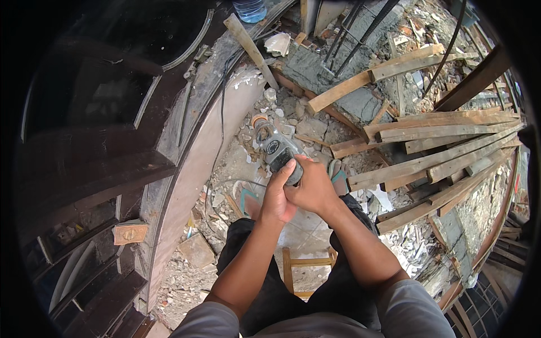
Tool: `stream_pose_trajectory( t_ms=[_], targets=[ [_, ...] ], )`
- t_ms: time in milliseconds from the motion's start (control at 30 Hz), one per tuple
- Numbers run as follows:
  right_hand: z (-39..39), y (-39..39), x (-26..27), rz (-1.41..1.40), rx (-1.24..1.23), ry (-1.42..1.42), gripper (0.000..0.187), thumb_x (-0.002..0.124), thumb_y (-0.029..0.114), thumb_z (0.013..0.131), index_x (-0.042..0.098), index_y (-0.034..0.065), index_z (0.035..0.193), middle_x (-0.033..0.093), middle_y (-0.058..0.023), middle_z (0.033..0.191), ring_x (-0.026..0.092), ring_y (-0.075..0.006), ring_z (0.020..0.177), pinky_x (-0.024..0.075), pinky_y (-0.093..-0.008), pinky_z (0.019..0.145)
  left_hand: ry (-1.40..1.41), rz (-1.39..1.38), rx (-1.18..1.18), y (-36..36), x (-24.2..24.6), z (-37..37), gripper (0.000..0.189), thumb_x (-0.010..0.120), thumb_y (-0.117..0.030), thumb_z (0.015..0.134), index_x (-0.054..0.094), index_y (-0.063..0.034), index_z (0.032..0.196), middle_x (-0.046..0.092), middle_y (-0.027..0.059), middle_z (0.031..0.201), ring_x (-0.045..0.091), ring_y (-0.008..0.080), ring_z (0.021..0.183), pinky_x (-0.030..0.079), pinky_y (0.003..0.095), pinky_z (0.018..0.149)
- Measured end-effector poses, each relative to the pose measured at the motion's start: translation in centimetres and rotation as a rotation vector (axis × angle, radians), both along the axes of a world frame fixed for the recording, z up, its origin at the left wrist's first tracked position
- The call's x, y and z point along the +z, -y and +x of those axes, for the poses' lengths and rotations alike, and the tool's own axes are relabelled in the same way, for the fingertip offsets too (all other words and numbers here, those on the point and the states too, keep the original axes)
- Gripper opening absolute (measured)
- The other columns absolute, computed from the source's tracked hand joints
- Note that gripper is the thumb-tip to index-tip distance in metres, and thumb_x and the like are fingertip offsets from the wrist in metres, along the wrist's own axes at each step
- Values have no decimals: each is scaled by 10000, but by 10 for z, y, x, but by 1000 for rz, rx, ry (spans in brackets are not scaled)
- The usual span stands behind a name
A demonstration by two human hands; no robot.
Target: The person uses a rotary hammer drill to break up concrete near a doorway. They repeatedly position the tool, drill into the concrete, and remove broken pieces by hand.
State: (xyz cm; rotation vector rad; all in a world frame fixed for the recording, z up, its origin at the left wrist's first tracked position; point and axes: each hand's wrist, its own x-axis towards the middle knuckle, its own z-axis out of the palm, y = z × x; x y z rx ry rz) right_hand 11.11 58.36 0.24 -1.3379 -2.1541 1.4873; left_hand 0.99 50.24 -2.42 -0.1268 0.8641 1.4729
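Both hands are together around the rear end of a grey, dusty power tool (274, 148), which looks like a rotary or demolition hammer. My left hand (277, 190) grips it from the left, thumb along its top. My right hand (312, 181) wraps its right side and overlaps the left one. The tool's front, with an orange-brown ring (258, 119), points up and left, above rubble. A dark cable (222, 122) runs from near the hands towards the wall at left. The working tip cannot be made out.
Wooden beams (422, 169) lie piled at right on broken masonry. Steel rebar (351, 38) rises at the top. A low wall (198, 156) curves along the left, with a brick (130, 233) on its ledge. A wooden stool (310, 262) is between the legs; a water bottle (250, 10) stands at the top.
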Motion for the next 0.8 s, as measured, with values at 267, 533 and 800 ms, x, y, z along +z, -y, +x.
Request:
stream_pose_trajectory(
  t_ms=[267,533,800],
  targets=[
    [0,19,-4,-137,93,172,563,786,248,783,679,-208,1095,733,-391,873,783,-521,921,632,-533,874,169,-182,-2,20,-8,-3,336,735,-355,1073,777,-75,1254,778,80,1249,720,220,1188,559,397,1076],
    [-17,33,-29,-278,63,250,747,777,284,803,628,-259,1294,760,-332,867,791,-475,877,603,-542,832,173,-333,6,20,-29,-23,370,795,-413,1013,793,-75,1163,807,60,1111,755,213,1016,598,389,969],
    [-41,36,-36,-273,56,227,875,782,288,803,563,-198,1497,780,-340,966,801,-473,977,613,-497,869,217,-377,86,27,-32,-43,435,775,-489,1022,799,-79,1166,815,47,1102,764,210,1026,599,381,959]
  ],
)
